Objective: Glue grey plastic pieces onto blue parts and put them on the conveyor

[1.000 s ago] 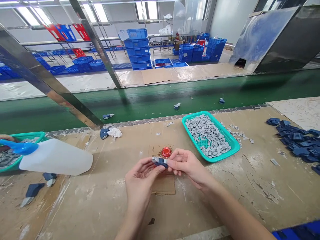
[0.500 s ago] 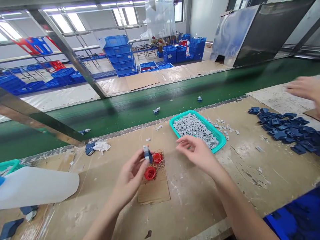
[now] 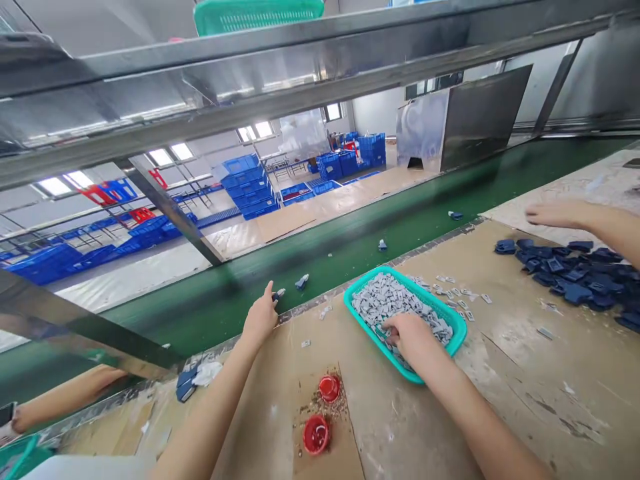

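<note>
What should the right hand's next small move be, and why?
Probably pinch and lift one of the gray pieces: the right hand is down at them in the teal tray, while the left hand is out over the green belt.

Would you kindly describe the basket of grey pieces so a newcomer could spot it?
Find the green conveyor belt. On the brown table along its near side sits a teal basket of small grey pieces. Only this teal basket has the right hand inside.
</note>
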Demonstrator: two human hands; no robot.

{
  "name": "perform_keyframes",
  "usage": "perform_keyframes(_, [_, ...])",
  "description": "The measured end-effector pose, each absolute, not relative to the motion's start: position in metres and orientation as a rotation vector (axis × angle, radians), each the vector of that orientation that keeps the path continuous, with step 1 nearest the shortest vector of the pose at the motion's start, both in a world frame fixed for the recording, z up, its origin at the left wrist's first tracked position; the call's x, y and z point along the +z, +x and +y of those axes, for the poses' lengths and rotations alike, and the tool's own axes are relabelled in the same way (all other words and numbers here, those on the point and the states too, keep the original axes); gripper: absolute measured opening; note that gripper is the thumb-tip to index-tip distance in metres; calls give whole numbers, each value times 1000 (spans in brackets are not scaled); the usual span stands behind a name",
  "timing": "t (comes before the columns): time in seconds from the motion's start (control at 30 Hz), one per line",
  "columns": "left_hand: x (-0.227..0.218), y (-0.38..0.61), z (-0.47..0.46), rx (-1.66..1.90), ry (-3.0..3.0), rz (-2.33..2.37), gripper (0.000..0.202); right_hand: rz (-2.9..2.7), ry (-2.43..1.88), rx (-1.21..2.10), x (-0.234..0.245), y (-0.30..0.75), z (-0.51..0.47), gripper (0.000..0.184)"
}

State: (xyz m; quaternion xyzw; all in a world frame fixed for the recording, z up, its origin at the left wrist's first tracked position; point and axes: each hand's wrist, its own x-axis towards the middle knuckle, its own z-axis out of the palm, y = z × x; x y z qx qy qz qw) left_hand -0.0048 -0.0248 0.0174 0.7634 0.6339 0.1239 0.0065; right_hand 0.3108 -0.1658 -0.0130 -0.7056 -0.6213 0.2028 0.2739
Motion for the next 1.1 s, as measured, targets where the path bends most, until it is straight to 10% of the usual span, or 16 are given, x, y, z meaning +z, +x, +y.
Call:
perform_keyframes(0.5, [5,54,-4,428,2354,1956,32,-1800,-2075,547,-13,316,-172,35])
perform_keyframes(0.7, [27,65,-71,697,2251,1677,26,-1891,-2083,500,-17,317,-174,12])
perform_keyframes(1.1, [65,47,-245,1352,1226,1388,34,-1552,-1524,688,16,302,-200,28])
